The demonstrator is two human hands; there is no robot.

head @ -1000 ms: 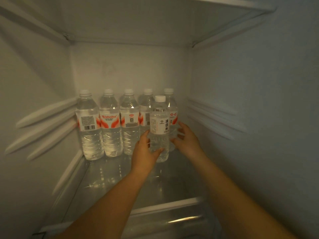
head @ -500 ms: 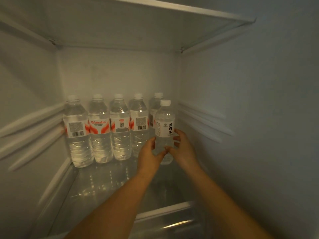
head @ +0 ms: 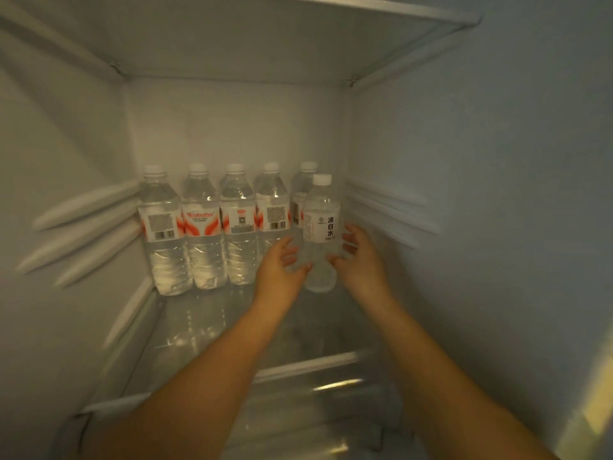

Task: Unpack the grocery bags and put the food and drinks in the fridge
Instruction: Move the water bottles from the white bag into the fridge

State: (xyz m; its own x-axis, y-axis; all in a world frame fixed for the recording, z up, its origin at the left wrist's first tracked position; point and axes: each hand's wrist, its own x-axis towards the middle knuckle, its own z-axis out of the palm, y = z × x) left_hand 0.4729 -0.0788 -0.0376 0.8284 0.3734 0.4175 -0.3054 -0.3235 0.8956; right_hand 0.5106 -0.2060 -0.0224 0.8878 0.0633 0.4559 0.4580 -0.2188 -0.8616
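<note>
A clear water bottle with a white label and white cap [head: 321, 224] stands upright on the glass fridge shelf [head: 205, 330], at the right end, just in front of a back row of several water bottles with red-and-white labels [head: 202, 227]. My right hand [head: 360, 260] curls round the white-label bottle's right side, with its thumb across the lower front. My left hand [head: 277, 270] is at the bottle's left with its fingers spread and apart from it. Only the left thumb tip touches the bottle low down.
The fridge's right wall [head: 464, 210] is close beside the bottle, with moulded shelf rails. The left wall [head: 66, 227] carries similar rails. Another shelf [head: 265, 38] closes the compartment from above. The glass shelf's front rim [head: 308, 366] crosses under my forearms.
Both hands pushed the white-label bottle right and back, from in front of the row's middle to its right end. My left fingers have since spread off it.
</note>
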